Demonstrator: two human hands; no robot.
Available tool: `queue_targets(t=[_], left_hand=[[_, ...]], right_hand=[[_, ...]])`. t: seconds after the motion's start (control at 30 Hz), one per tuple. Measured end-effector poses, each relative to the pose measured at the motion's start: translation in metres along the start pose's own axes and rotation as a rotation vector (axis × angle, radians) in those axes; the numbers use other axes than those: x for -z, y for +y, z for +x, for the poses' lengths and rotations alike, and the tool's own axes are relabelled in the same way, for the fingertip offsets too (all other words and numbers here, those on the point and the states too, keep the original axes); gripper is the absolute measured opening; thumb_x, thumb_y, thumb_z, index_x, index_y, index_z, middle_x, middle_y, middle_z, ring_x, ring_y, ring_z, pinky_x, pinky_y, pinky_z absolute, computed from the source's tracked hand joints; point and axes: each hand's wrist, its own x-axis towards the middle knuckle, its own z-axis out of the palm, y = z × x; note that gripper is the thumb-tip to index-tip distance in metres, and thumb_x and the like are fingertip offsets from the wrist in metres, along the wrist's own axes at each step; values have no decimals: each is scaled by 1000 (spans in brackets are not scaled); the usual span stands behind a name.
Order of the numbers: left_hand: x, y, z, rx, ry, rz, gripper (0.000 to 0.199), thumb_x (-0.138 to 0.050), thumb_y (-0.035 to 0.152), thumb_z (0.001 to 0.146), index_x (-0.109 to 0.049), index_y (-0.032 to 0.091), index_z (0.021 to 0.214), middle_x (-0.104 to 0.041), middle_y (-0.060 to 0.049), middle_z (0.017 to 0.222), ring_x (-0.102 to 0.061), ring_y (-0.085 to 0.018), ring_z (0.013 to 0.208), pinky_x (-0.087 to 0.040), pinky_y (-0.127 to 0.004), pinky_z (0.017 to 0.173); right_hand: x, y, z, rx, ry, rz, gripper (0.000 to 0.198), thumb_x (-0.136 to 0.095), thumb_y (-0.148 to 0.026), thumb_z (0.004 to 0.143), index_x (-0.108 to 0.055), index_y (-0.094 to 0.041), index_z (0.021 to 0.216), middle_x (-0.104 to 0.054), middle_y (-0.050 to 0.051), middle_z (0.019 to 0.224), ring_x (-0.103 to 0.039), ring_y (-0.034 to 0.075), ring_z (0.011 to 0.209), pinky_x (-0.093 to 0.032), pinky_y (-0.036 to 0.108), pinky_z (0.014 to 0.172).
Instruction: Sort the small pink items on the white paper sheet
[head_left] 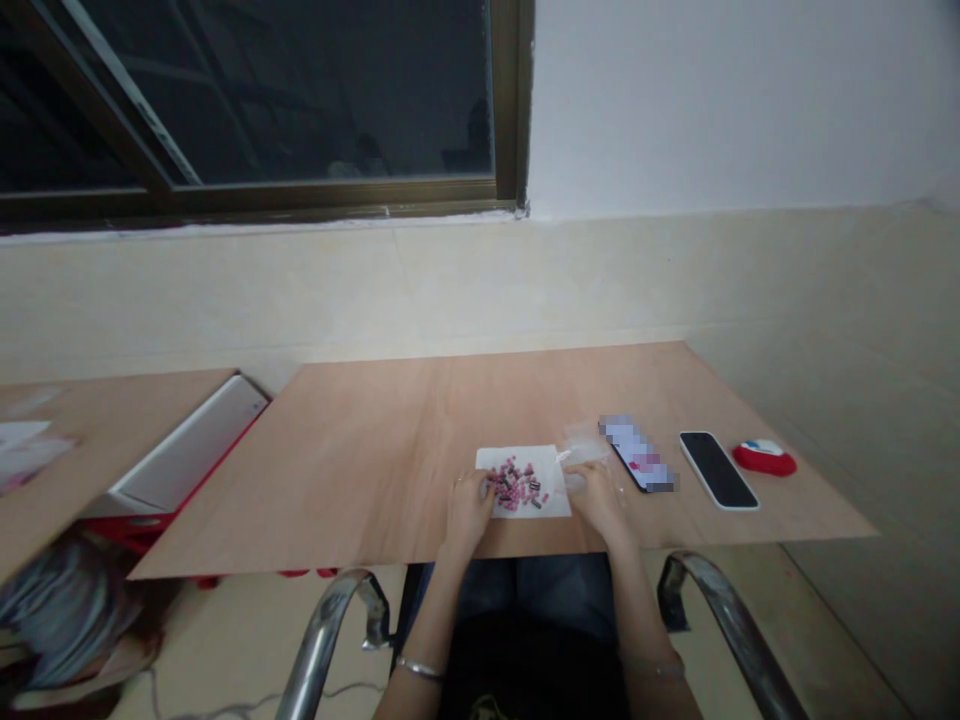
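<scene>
1. Pink and black small pieces [519, 486] lie heaped on a white sheet [556, 500], lower centre of the frame, between both hands.
2. Left hand [468, 510] is nearer, fingertips touching the heap's left edge; whether it pinches one I cannot tell.
3. Right hand [598, 497] rests at the sheet's right edge, fingers curled, seemingly on a clear plastic bag [583, 441].
4. Two phones [718, 469] and a red object [764, 457] lie further right on the table [360, 450].
</scene>
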Motion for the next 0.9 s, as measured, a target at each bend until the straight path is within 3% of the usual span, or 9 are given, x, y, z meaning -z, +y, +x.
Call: queue_targets(t=[0.13,0.23,0.4,0.47,0.53,0.63,0.77,0.9], left_hand=[[-5,-4,2,-4,15,-33,23,-50,20,80,-62,19,100,-66,-7,101,-58,-21,98,-42,-39,91],[-10,-3,-3,0,77,-65,33,-48,24,82,-54,18,114,-61,-9,112,-55,-22,106,-40,-40,94],[-2,32,-14,-137,74,-37,70,-59,40,76,-29,20,137,-36,-12,140,-32,-25,130,-29,-43,104],[3,51,-17,-177,50,-16,81,-63,44,72,-23,22,139,-31,-12,143,-26,-27,133,-26,-45,105],[7,67,-18,-208,30,-3,86,-66,45,69,-21,23,139,-29,-12,144,-25,-27,133,-25,-45,105],[12,79,-19,-249,34,-8,82,-65,41,70,-24,21,138,-34,-13,142,-29,-25,131,-25,-42,104],[24,77,-18,-281,21,-43,62,-65,36,70,-43,21,126,-52,-9,128,-43,-23,121,-28,-37,101],[28,71,-17,-239,-20,-85,49,-66,33,69,-53,22,115,-60,-6,117,-52,-23,109,-31,-38,98]], right_hand=[[2,10,-1,-67,61,-45,25,-56,-17,68,-69,-18,89,-66,11,95,-58,25,91,-42,35,83],[10,13,0,-74,156,-1,23,-48,-22,77,-70,-18,84,-68,10,89,-59,24,87,-42,35,79],[36,-17,2,-114,394,225,25,-48,-31,78,-66,-15,82,-68,11,84,-60,25,82,-43,38,77],[44,-39,-1,-120,304,458,21,-52,-34,76,-63,-16,80,-67,8,74,-61,21,70,-45,33,67],[47,-61,-7,-101,122,695,19,-57,-34,74,-56,-17,81,-65,2,63,-60,18,60,-45,28,58],[46,-83,-15,-50,-82,856,21,-61,-29,70,-46,-21,83,-60,-5,55,-56,14,51,-41,23,51],[45,-95,-19,-23,-169,858,21,-60,-28,70,-44,-22,83,-58,-7,57,-55,13,53,-40,21,50],[50,-100,-18,106,-153,700,15,-59,-22,69,-56,-21,84,-62,-1,79,-59,15,73,-45,26,63]])
